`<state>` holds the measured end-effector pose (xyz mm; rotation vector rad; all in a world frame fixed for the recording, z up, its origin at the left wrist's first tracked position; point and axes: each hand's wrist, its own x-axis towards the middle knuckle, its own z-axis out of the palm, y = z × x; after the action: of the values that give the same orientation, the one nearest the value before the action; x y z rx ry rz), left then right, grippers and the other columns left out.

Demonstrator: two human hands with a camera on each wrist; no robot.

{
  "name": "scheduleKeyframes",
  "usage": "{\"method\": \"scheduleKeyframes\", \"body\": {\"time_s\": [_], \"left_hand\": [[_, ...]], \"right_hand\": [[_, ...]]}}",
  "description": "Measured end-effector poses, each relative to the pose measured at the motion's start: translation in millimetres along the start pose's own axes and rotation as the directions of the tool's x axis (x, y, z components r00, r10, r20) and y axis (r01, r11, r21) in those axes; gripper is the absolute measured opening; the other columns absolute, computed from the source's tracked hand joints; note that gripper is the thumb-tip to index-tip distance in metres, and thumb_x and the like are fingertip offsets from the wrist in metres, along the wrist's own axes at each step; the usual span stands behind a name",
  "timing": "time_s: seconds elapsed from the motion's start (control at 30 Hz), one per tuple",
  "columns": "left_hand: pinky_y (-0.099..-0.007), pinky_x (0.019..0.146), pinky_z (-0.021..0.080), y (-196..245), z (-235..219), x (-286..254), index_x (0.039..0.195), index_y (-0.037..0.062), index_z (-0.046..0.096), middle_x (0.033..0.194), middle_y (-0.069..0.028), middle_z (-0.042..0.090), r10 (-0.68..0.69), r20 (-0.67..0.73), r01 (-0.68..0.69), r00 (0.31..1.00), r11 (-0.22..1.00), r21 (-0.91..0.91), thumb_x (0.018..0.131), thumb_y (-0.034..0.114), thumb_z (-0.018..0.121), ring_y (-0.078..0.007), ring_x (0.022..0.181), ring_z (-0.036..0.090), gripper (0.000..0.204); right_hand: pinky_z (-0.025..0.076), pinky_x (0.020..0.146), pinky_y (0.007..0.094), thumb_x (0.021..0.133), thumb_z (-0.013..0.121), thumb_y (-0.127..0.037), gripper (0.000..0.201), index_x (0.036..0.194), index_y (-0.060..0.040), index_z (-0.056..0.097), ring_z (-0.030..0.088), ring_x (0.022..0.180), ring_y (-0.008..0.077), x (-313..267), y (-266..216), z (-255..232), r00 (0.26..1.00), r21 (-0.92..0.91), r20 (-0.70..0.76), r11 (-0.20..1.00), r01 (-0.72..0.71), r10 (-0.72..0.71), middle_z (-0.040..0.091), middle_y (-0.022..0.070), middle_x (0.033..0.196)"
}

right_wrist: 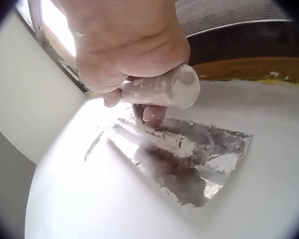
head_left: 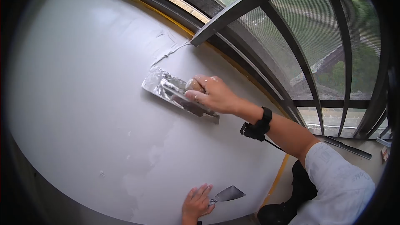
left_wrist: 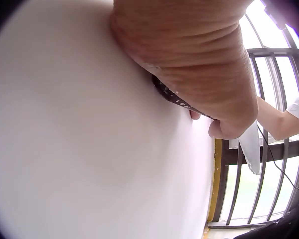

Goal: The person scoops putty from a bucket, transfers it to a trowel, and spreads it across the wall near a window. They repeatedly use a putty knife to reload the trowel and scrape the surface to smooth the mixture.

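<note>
My right hand (head_left: 216, 94) grips the round handle (right_wrist: 162, 89) of a wide metal trowel (head_left: 158, 84). White compound is smeared over the trowel's plate (right_wrist: 174, 164), which lies along the white surface (head_left: 83, 79). A raised ridge of compound (head_left: 166, 55) runs from the plate's upper corner toward the window frame. Lower down, my left hand (head_left: 196, 204) holds a putty knife by its dark handle (left_wrist: 172, 94), fingers against the white surface. The knife's blade (head_left: 230, 193) sticks out to the right of that hand; the left wrist view shows it (left_wrist: 250, 149) beyond the thumb.
A dark window frame (head_left: 266, 21) with bars and mesh stands at the right, its corner close to the white surface. Yellow tape (head_left: 171, 18) edges that surface. On the floor at the right lies a dark strip (head_left: 348, 147). A cable (left_wrist: 279, 167) hangs by the right arm.
</note>
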<state>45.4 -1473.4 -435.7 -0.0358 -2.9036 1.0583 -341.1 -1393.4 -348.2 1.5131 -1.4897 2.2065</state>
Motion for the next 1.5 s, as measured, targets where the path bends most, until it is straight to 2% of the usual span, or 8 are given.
{"method": "scheduleKeyframes", "body": {"time_s": [0.37,0.47,0.63,0.73,0.83,1.13,1.2,1.5], "left_hand": [[-0.0416,0.087,0.049,8.4,20.7,-18.6,0.088,0.0128,0.068,0.105,-0.0094,0.065,-0.128,0.149,0.163,0.980,0.955,-0.250,0.066,0.032,0.074,-0.0273,0.097,0.063,0.030],[-0.0417,0.094,0.045,24.3,0.3,-6.4,0.081,0.0060,0.067,0.106,-0.0064,0.067,-0.196,0.100,0.217,0.976,0.927,-0.305,0.065,0.033,0.076,-0.0244,0.106,0.060,0.033],[-0.0383,0.111,0.030,32.8,19.6,-24.2,0.065,0.0116,0.057,0.144,-0.0055,0.050,-0.098,0.096,0.101,0.991,0.994,-0.032,0.068,0.036,0.073,-0.0197,0.135,0.042,0.029],[-0.0382,0.113,0.028,33.0,18.2,-23.5,0.063,0.0121,0.057,0.144,-0.0050,0.050,-0.108,0.084,0.110,0.991,0.994,-0.021,0.068,0.038,0.072,-0.0186,0.134,0.043,0.031],[-0.0375,0.114,0.026,32.5,22.2,-25.4,0.062,0.0128,0.056,0.144,-0.0040,0.050,-0.112,0.092,0.112,0.989,0.994,0.006,0.069,0.041,0.071,-0.0171,0.134,0.044,0.032],[-0.0369,0.116,0.022,32.2,30.1,-32.2,0.063,0.0129,0.058,0.145,-0.0027,0.049,-0.127,0.069,0.128,0.989,0.992,-0.010,0.072,0.042,0.070,-0.0165,0.135,0.042,0.032],[-0.0368,0.117,0.022,32.8,27.8,-31.2,0.064,0.0128,0.058,0.145,-0.0033,0.049,-0.131,0.060,0.131,0.990,0.991,0.003,0.073,0.041,0.069,-0.0169,0.136,0.042,0.032],[-0.0379,0.115,0.025,30.6,12.4,-26.6,0.062,0.0126,0.055,0.149,-0.0051,0.043,-0.122,0.077,0.132,0.990,0.982,-0.136,0.073,0.036,0.069,-0.0172,0.138,0.039,0.029]], "right_hand": [[0.048,0.067,0.0496,0.090,0.061,-0.026,0.028,0.093,-0.0008,0.048,0.061,0.076,0.0403,-120.3,-121.0,186.5,0.923,0.166,0.095,0.920,0.354,-0.372,0.061,0.0193,0.079],[0.047,0.067,0.0488,0.091,0.061,-0.027,0.029,0.093,0.0000,0.050,0.060,0.074,0.0405,-122.7,-127.7,165.7,0.851,0.256,0.395,0.931,0.261,-0.348,0.059,0.0213,0.076],[0.047,0.070,0.0448,0.090,0.062,-0.036,0.037,0.094,0.0007,0.062,0.062,0.075,0.0402,-38.3,-53.9,29.9,0.974,0.307,-0.193,0.950,-0.054,0.118,0.064,0.0236,0.080],[0.048,0.074,0.0438,0.091,0.061,-0.037,0.039,0.098,0.0010,0.063,0.063,0.081,0.0388,5.0,0.3,-18.0,0.954,0.307,-0.187,0.936,-0.172,0.236,0.066,0.0221,0.087],[0.049,0.071,0.0380,0.092,0.062,-0.032,0.036,0.097,0.0031,0.062,0.066,0.076,0.0233,16.3,17.7,-26.7,0.956,0.019,-0.281,0.997,-0.076,0.078,0.066,0.0164,0.082],[0.051,0.073,0.0403,0.091,0.061,-0.038,0.044,0.104,0.0043,0.060,0.065,0.082,0.0335,40.4,47.3,-25.1,0.912,-0.119,-0.406,0.987,-0.111,0.054,0.066,0.0219,0.095],[0.047,0.085,0.0430,0.089,0.060,-0.044,0.049,0.103,0.0027,0.060,0.062,0.094,0.0403,45.4,58.6,-26.1,0.944,0.072,-0.311,0.993,-0.092,0.110,0.065,0.0257,0.097],[0.049,0.059,0.0261,0.097,0.057,-0.035,0.034,0.091,-0.0011,0.059,0.059,0.074,0.0091,60.0,-34.3,-1.2,0.993,0.429,0.108,0.900,-0.082,0.038,0.061,0.0043,0.085]]}}
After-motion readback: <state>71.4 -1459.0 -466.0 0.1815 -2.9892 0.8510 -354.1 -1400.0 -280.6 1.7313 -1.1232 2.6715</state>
